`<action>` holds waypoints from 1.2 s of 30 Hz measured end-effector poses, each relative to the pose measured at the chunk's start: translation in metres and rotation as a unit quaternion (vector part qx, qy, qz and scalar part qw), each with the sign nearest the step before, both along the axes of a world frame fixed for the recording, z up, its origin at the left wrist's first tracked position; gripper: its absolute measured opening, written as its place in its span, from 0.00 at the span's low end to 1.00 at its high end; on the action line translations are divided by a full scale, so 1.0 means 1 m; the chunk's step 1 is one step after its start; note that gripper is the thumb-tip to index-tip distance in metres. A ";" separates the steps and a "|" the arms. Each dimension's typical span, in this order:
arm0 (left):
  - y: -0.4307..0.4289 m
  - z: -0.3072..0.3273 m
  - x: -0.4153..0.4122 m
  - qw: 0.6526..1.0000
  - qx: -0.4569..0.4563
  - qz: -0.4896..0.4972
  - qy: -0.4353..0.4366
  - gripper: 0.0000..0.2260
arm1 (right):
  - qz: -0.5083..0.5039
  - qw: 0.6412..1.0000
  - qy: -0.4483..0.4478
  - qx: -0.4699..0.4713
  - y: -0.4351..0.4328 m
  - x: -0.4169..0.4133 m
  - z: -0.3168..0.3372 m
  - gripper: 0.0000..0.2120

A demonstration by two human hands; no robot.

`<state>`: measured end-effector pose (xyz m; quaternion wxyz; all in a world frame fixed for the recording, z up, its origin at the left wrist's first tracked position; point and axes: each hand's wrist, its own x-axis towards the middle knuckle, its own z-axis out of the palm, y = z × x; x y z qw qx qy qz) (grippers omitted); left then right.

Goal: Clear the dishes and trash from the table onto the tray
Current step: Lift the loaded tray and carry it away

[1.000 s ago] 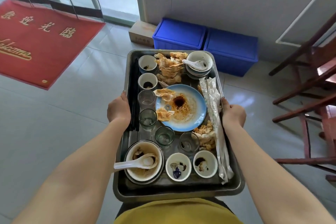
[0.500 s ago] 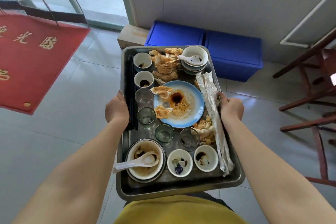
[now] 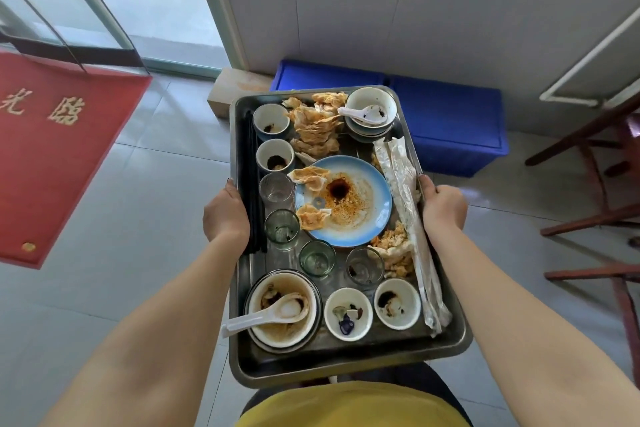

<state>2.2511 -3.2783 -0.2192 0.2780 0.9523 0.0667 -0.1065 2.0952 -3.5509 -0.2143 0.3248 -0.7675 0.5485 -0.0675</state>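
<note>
Tray [image 3: 346,367] sides are gripped by the left hand [image 3: 225,215] and right hand [image 3: 443,206], thumbs over the rim. A blue plate [image 3: 375,218], bowls [image 3: 397,303] and crumpled napkins [image 3: 317,128] are carried inside.

floor: pale tiles [image 3: 138,225] | red mat [image 3: 52,149] left | blue bins [image 3: 450,121] by white wall [image 3: 381,3] | wooden chairs [image 3: 595,215] right

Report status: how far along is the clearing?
Done: tray is loaded with blue plate, bowls, glasses, napkins. In hand: left hand and right hand grip its sides above the floor. Left: no table in view, so leftovers cannot be checked.
</note>
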 end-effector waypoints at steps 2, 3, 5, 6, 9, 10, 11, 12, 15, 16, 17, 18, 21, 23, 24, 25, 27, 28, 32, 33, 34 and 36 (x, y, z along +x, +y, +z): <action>-0.018 -0.004 0.014 1.000 0.001 0.009 0.004 0.26 | 0.006 1.000 -0.007 0.003 -0.022 0.018 -0.007 0.26; -0.033 -0.007 0.025 1.000 -0.001 0.017 0.004 0.26 | 0.013 1.000 -0.009 0.002 -0.038 0.032 -0.010 0.26; -0.048 -0.009 0.035 1.000 -0.002 0.026 0.001 0.26 | 0.021 1.000 -0.012 0.002 -0.055 0.048 -0.013 0.26; -0.059 -0.011 0.044 0.999 -0.002 0.033 -0.001 0.26 | 0.023 1.000 -0.013 0.007 -0.067 0.059 -0.014 0.26; -0.093 -0.014 0.067 0.999 0.008 0.053 -0.003 0.26 | 0.044 0.999 0.003 0.002 -0.106 0.095 -0.017 0.25; -0.102 -0.014 0.075 0.998 0.006 0.060 -0.002 0.26 | 0.049 0.999 0.003 0.001 -0.116 0.105 -0.016 0.25; -0.110 -0.014 0.082 0.998 0.007 0.062 -0.003 0.26 | 0.056 0.998 0.003 -0.005 -0.125 0.114 -0.017 0.25; -0.119 -0.014 0.090 0.998 0.007 0.065 0.002 0.26 | 0.060 0.998 0.005 -0.006 -0.136 0.125 -0.017 0.25; -0.144 -0.015 0.114 0.997 0.007 0.076 0.008 0.26 | 0.069 0.998 0.003 -0.004 -0.162 0.155 -0.020 0.25; -0.152 -0.016 0.125 0.997 0.006 0.082 0.012 0.26 | 0.066 0.998 0.003 -0.001 -0.171 0.166 -0.023 0.25; -0.159 -0.018 0.134 0.996 0.006 0.086 0.011 0.25 | 0.067 0.998 0.002 0.000 -0.178 0.177 -0.025 0.25; -0.163 -0.018 0.139 0.996 0.004 0.089 0.013 0.25 | 0.066 0.998 0.002 0.001 -0.183 0.184 -0.028 0.25; -0.178 -0.026 0.165 0.995 0.003 0.101 0.018 0.24 | 0.075 0.997 0.007 -0.002 -0.200 0.213 -0.036 0.25; -0.189 -0.035 0.187 0.993 -0.004 0.114 0.026 0.24 | 0.082 0.997 0.011 -0.002 -0.212 0.239 -0.043 0.25; -0.193 -0.039 0.195 0.992 -0.005 0.118 0.031 0.24 | 0.083 0.996 0.013 -0.003 -0.217 0.249 -0.047 0.25; -0.199 -0.045 0.207 0.991 -0.008 0.125 0.037 0.24 | 0.085 0.996 0.016 -0.003 -0.223 0.262 -0.052 0.26; -0.206 -0.050 0.219 0.990 -0.004 0.132 0.043 0.24 | 0.098 0.995 0.025 -0.009 -0.230 0.281 -0.056 0.26; -0.209 -0.053 0.226 0.990 -0.006 0.137 0.045 0.24 | 0.104 0.994 0.027 -0.011 -0.235 0.291 -0.058 0.26; -0.227 -0.062 0.260 0.987 -0.004 0.149 0.052 0.24 | 0.109 0.994 0.025 -0.009 -0.253 0.333 -0.066 0.26; -0.231 -0.064 0.267 0.986 -0.004 0.154 0.055 0.24 | 0.113 0.993 0.025 -0.009 -0.257 0.342 -0.068 0.26; -0.235 -0.064 0.271 0.985 -0.005 0.161 0.060 0.24 | 0.116 0.993 0.025 -0.008 -0.261 0.349 -0.070 0.27; -0.245 -0.067 0.277 0.982 -0.007 0.175 0.064 0.24 | 0.126 0.992 0.029 -0.011 -0.272 0.363 -0.073 0.27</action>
